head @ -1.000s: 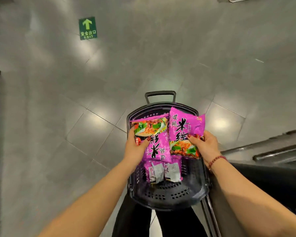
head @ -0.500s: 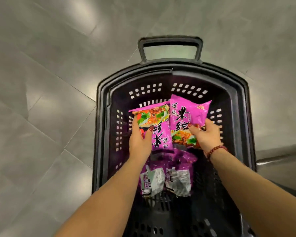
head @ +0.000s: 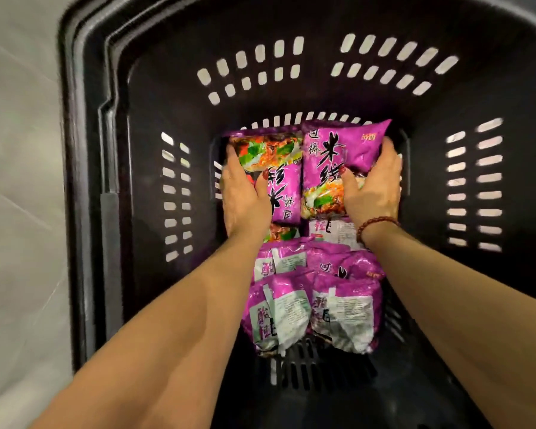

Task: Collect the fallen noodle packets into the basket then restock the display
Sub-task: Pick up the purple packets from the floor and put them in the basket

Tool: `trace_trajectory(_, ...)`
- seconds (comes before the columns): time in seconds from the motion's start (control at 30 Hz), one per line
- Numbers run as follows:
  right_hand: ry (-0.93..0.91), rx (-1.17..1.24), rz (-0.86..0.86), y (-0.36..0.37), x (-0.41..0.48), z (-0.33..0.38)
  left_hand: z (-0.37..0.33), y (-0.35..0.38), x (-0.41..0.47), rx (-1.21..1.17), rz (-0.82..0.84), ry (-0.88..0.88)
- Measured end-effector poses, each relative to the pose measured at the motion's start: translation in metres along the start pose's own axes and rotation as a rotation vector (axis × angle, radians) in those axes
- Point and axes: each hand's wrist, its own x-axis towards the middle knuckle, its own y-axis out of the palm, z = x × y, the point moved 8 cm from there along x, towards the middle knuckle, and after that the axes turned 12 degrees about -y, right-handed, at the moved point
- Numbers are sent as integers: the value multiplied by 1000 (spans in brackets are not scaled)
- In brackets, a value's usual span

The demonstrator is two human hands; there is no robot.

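Note:
Both my arms reach deep into a black plastic basket (head: 155,125) with slotted walls. My left hand (head: 245,196) grips a magenta noodle packet (head: 279,168) by its left edge, thumb on its face. My right hand (head: 372,187) grips a second magenta noodle packet (head: 331,156) from the right, fingers curled round its far side. Both packets sit low at the far end of the basket floor, side by side. Several more magenta packets (head: 313,301) lie on the floor nearer me, some with the white back label up.
Grey tiled floor (head: 16,181) shows to the left of the basket. The basket walls rise high on every side of my hands. Bare slotted basket floor (head: 316,373) lies at the near end.
My head and both hands have dropped far into the basket. The two held packets went from mid-height down to the far end of the basket floor.

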Motion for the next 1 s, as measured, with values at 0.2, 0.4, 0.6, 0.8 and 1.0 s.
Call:
trace_trajectory(0.2, -469, -557, 82, 10, -23, 38, -37, 11, -36, 493, -124, 659)
trace_trajectory(0.4, -567, -747, 261, 37, -10, 5, -16, 34, -6, 811, -27, 588)
trace_trajectory(0.6, -474, -731, 405, 37, -8, 5, -25, 31, -13, 899, -8, 544)
trace_trajectory(0.8, -449, -510, 204, -29, -52, 70, -79, -32, -74, 652, 106, 616)
trace_trajectory(1.0, -357, -374, 79, -141, -115, 154, -130, -137, -156, 600, 229, 803)
